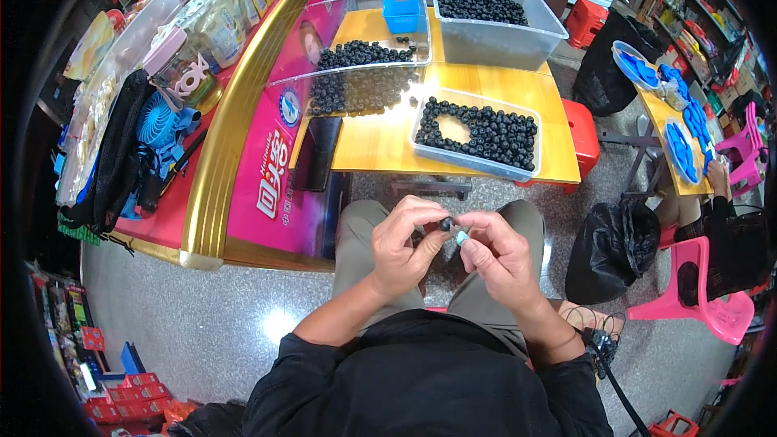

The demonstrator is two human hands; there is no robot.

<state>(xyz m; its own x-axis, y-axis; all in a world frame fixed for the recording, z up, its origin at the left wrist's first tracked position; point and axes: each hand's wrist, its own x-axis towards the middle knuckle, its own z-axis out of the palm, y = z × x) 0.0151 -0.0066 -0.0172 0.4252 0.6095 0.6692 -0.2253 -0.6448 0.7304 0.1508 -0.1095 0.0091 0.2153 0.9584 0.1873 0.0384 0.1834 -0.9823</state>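
Note:
Above my lap, my left hand [406,241] pinches a small round black piece [446,224] between thumb and fingers. My right hand [498,252] is close beside it, its thumb and forefinger closed on a small pale-blue piece [461,238] that is too small to name. The two pieces are almost touching; whether they are joined I cannot tell. Just beyond my hands, on the yellow wooden table, a shallow clear plastic tray [469,163] holds many similar black round pieces [503,136], with a bare patch at its left.
A deep clear bin [494,50] of black pieces stands at the table's [368,160] back. Left of it, a clear-walled container [348,73] holds more, plus a blue basket [402,13]. A gold-edged counter [212,154] borders the left. Red stools and a black bag [613,251] are at right.

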